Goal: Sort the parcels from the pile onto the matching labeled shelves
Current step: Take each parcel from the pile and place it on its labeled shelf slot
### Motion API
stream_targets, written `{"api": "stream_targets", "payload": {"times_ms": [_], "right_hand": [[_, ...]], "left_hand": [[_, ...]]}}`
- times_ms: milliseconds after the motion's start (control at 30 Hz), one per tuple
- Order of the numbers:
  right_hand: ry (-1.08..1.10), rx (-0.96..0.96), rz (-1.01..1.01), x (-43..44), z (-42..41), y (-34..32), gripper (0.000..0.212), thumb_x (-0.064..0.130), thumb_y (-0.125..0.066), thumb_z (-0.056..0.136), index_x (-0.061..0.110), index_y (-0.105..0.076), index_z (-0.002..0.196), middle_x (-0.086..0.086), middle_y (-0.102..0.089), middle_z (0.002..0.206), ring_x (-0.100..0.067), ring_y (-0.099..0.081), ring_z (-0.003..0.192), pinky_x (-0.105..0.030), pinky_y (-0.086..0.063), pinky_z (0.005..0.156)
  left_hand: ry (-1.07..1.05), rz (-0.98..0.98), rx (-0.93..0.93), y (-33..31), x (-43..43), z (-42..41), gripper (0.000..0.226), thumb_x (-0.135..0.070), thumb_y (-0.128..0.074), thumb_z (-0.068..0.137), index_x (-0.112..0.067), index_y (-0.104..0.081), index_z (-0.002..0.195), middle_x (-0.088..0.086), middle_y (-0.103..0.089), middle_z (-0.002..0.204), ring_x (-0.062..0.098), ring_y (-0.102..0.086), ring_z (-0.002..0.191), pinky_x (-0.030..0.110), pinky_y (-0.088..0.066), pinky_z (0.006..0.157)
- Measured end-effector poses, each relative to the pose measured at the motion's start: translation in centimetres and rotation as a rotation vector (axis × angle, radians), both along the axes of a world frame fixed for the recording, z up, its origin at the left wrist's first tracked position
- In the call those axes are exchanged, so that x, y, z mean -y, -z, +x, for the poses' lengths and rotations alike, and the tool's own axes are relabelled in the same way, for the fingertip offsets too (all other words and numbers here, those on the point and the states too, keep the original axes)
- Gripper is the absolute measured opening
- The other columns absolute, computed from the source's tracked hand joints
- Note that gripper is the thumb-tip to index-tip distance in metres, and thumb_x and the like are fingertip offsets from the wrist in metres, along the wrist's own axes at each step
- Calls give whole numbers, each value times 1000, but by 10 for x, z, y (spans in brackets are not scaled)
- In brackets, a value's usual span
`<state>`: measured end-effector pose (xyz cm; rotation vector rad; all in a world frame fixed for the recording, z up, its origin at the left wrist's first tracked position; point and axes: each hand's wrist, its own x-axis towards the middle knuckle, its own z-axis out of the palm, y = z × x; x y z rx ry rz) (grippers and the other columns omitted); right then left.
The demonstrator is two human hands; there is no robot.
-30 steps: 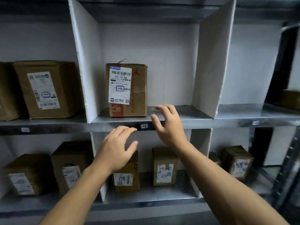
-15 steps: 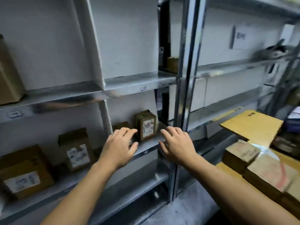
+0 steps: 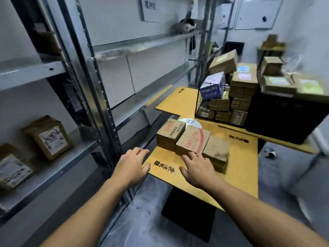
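Three brown cardboard parcels lie side by side on a yellow board: a left parcel, a middle parcel with red print, and a right parcel. My right hand hovers over the board with fingers spread, its fingertips just short of the middle parcel. Empty too, my left hand hangs with relaxed fingers at the board's near left corner. More parcels fill a wire basket and stack beside it behind the board.
A metal shelf rack with upright posts runs along the left; two labeled parcels stand on its lower shelf. A black crate bearing boxes stands at the right. A black block sits on the grey floor under the board.
The view has swung right from the shelves to the parcel pile. Both hands have dropped from the shelf edge and now reach toward the parcels on the yellow board, still holding nothing.
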<state>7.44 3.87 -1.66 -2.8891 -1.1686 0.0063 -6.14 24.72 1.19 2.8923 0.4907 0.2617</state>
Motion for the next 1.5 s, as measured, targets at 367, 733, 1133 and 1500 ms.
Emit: {"api": "stream_targets", "payload": {"times_ms": [367,733,1133,1500], "right_hand": [[264,-80,2,53,75,32,44,51,-39,100,23,-47,133,-5,-53,134,-30,-50,124,-44,-47,95],[585,-292,31,66,160,68,40,47,-39,102,27,-44,136,-7,-49,135,-31,-50,119,-44,-45,95],[834,-562,582,71,167,110,47,36,-55,101,28,-44,147,-5,-49,140,-22,-50,128,-22,-35,101],[935,-586,1088,111,172,85,32,44,-68,91,37,-56,119,-1,-58,126,-12,-55,110,-22,-42,84]], "left_hand": [[288,-11,-99,41,45,145,51,-48,-45,91,-32,-42,139,-6,-49,136,20,-47,118,37,-43,96],[521,-110,-288,94,73,289,51,-45,-45,90,-33,-39,139,-2,-46,140,25,-41,128,44,-32,110],[518,-251,-224,140,93,304,52,-45,-44,89,-34,-38,139,-6,-47,133,19,-37,121,37,-34,103],[485,-829,137,93,137,289,34,-32,-58,89,-34,-62,123,-16,-55,120,-5,-49,115,4,-33,91]]}}
